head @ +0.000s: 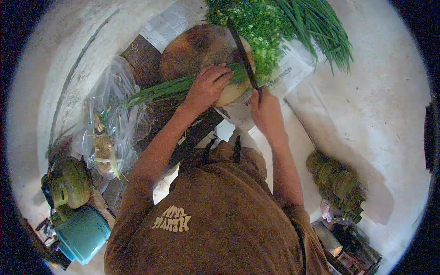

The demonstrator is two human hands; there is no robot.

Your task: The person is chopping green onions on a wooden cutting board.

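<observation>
My left hand (pixel 212 84) lies on a bundle of green onions (pixel 168 87), pressing it against a round wooden chopping board (pixel 182 51). The long leaves trail off to the left, and the cut end shows just right of my fingers. My right hand (pixel 266 108) is closed around the handle of a long dark-bladed knife (pixel 243 55). Its blade points away from me across the board's right side, beside the bundle's end. Chopped green onion (pixel 264 44) is heaped along the board's right edge and beyond it. Uncut green onions (pixel 323 31) lie at the upper right.
A clear plastic bag (pixel 118 86) with scraps is at the left. Below it are a green gas cylinder (pixel 74 182) and a turquoise plastic container (pixel 84 233). Printed sheeting (pixel 297 65) lies under the chopped heap. A dark green lumpy bundle (pixel 337 182) stands on the floor at the right.
</observation>
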